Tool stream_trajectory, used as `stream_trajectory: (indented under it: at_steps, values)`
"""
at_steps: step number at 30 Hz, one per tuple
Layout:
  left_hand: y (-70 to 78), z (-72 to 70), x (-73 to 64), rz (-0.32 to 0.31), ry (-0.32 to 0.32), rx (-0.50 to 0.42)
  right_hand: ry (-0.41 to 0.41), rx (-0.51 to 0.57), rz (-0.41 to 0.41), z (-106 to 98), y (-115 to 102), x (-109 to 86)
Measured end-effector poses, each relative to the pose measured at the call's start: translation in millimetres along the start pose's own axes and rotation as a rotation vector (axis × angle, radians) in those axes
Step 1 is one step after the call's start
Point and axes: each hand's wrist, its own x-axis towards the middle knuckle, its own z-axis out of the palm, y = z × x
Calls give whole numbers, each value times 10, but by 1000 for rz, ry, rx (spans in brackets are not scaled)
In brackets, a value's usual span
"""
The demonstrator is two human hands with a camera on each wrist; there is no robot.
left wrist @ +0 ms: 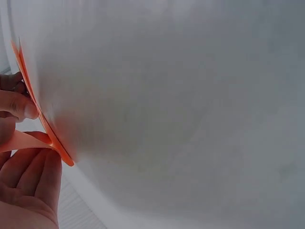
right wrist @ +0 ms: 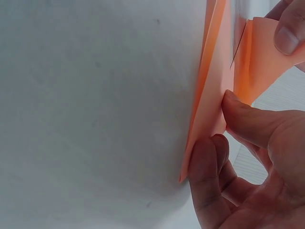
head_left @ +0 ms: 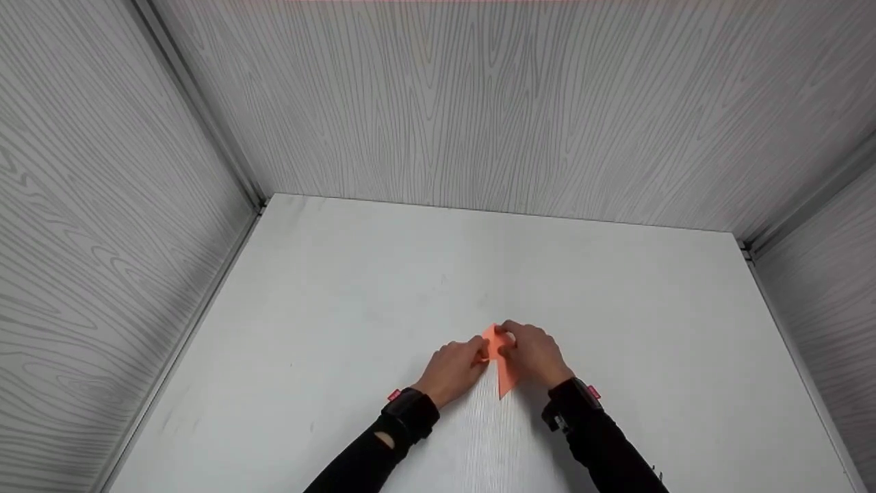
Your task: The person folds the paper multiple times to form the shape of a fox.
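Note:
A folded piece of orange paper point(head_left: 507, 378) is held between both hands just above the white table, its long pointed end hanging toward the person. My left hand point(head_left: 452, 370) pinches a raised flap at the paper's left side; in the right wrist view the left thumb lies flat on that flap point(right wrist: 267, 52). My right hand point(head_left: 537, 356) grips the right part of the paper with thumb and fingers. Seen from the right wrist, the paper's layers point(right wrist: 212, 90) stand nearly edge-on, with the right thumb pressing one face. Some fingertips behind the paper are hidden.
The white tabletop point(head_left: 356, 274) spreads around the hands. Grey wood-grain panels stand at the back point(head_left: 438, 103), at the left point(head_left: 102, 226) and at the right. A small dark thing point(head_left: 657, 472) shows beside the right sleeve.

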Motion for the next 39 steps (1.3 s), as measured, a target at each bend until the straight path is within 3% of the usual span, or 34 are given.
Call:
stream_trajectory:
  at_steps: [11, 15, 20, 24, 28, 39]
  values:
    - [-8, 29, 14, 6, -53, 15, 10, -23, -6, -17, 1, 16]
    - [-8, 32, 15, 34, -68, 38, 9, -24, -18, -26, 2, 15]
    - [-7, 23, -12, 54, -129, 89, 12, -32, -31, -23, 19, 18]
    - [-22, 13, -32, 106, -165, 165, 11, -31, -32, -24, 27, 17]
    - [-53, 11, -35, 165, -152, 222, 6, -13, -25, -24, 30, 11]
    - [-97, 21, -49, 177, -123, 235, 32, 61, 1, -15, 24, -32]
